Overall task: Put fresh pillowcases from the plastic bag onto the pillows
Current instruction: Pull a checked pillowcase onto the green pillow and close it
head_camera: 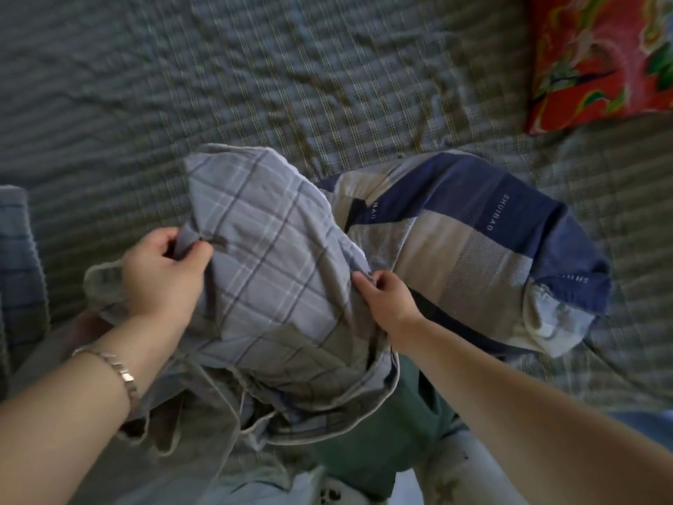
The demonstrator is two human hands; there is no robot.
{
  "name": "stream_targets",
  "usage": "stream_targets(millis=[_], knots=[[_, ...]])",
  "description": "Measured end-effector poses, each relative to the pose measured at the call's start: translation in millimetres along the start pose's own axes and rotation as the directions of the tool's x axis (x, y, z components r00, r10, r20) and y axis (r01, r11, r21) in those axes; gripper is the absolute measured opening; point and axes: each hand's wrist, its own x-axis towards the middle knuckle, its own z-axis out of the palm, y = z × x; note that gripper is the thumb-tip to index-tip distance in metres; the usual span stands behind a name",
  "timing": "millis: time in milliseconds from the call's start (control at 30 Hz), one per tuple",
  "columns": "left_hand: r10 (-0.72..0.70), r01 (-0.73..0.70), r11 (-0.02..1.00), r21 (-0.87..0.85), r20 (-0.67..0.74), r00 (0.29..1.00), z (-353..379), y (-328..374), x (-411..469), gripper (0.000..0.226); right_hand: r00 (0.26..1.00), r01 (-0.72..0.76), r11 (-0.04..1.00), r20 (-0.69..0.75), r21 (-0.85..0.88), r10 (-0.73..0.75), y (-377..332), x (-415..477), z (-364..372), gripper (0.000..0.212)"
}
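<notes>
A person leans over a bed (182,85) covered with a grey-green checked sheet. The grey plaid pillowcase (269,271) is held up in front of them over the near edge of the bed. Its far end looks plump and filled out, and its near end hangs loose and crumpled by the person's lap.

The left hand (164,271) holds the left edge of the pillowcase, its grip pinching a fold of the cloth between thumb and curled fingers. A metal bracelet (120,366) sits on that wrist. The right hand (386,304) is at the right edge, its grip pinching the cloth between thumb and fingertips.

Just to the right, touching the plaid cloth, a pillow (473,249) in a blue, beige and grey striped cover lies on the bed, slanting away to the right. A red flowered cushion (597,56) lies at the far right corner, well apart from both
</notes>
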Motion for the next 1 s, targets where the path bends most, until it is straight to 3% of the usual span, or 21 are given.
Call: stream_targets(millis=[67, 133, 200, 267, 333, 367, 433, 533, 633, 800, 867, 900, 967, 1000], knots=[[0.001, -0.001, 1.000, -0.019, -0.016, 1.000, -4.9, -5.1, 4.5, 0.026, 0.999, -0.031, 0.999, 0.010, -0.024, 0.031, 0.3, -2.2, -5.8, 0.036], [0.021, -0.020, 0.997, -0.069, 0.010, 1.000, -8.5, -12.2, 9.1, 0.026, 0.982, -0.186, 0.968, 0.053, 0.169, 0.179, 4.2, -2.7, -20.0, 0.060], [0.006, -0.005, 0.996, -0.093, 0.005, 1.000, -10.3, -20.8, 14.5, 0.020, 0.977, -0.203, 0.961, -0.024, 0.188, 0.211, 16.0, -3.2, -41.1, 0.062], [-0.056, 0.050, 0.992, -0.112, -0.049, 0.997, -8.8, -28.7, 23.0, 0.016, 0.981, -0.136, 0.967, -0.168, -0.217, 0.101, 41.2, -13.5, -77.2, 0.051], [-0.206, 0.180, 0.969, -0.168, -0.152, 0.967, -6.6, -34.1, 32.8, 0.022, 0.960, -0.238, 0.800, -0.260, -0.550, 0.107, 80.8, -29.9, -123.4, 0.039], [-0.254, 0.224, 0.960, -0.169, -0.185, 0.949, -3.4, -36.0, 35.0, 0.026, 0.941, -0.324, 0.707, -0.289, -0.629, 0.173, 96.2, -44.1, -145.4, 0.033], [-0.240, 0.228, 0.969, -0.093, -0.138, 0.961, 4.2, -38.2, 32.4, 0.025, 0.924, -0.383, 0.616, -0.304, -0.689, 0.234, 107.7, -60.5, -163.5, 0.021], [-0.165, 0.166, 0.984, -0.071, 0.020, 0.986, 21.0, -33.6, 17.5, 0.016, 0.983, -0.183, 0.692, -0.146, -0.699, 0.113, 82.7, -49.8, -130.8, 0.033], [-0.185, 0.186, 0.971, -0.150, 0.024, 0.982, 32.6, -27.3, 14.8, 0.008, 0.999, -0.039, 0.780, -0.018, -0.625, 0.035, 34.5, -16.9, -68.1, 0.045], [-0.203, 0.199, 0.968, -0.151, -0.009, 0.979, 31.1, -27.0, 15.4, 0.009, 0.973, -0.190, 0.867, 0.026, -0.460, 0.228, 10.8, 23.4, -8.5, 0.059], [-0.178, 0.175, 0.978, -0.113, -0.015, 0.984, 31.5, -28.3, 14.7, 0.013, 0.954, -0.283, 0.949, 0.061, -0.142, 0.294, 10.4, 29.9, 4.2, 0.050], [-0.173, 0.171, 0.981, -0.093, -0.010, 0.985, 31.8, -27.7, 14.5, 0.013, 0.941, -0.334, 0.939, 0.088, 0.079, 0.327, 5.5, 31.9, 8.5, 0.046], [-0.159, 0.158, 0.985, -0.069, -0.002, 0.987, 31.5, -28.9, 16.3, 0.015, 0.926, -0.376, 0.824, 0.133, 0.425, 0.354, -6.7, 37.0, 14.9, 0.042], [-0.156, 0.156, 0.985, -0.069, -0.003, 0.988, 30.0, -29.1, 18.2, 0.017, 0.929, -0.362, 0.778, 0.133, 0.514, 0.345, -12.1, 37.5, 15.2, 0.037]])
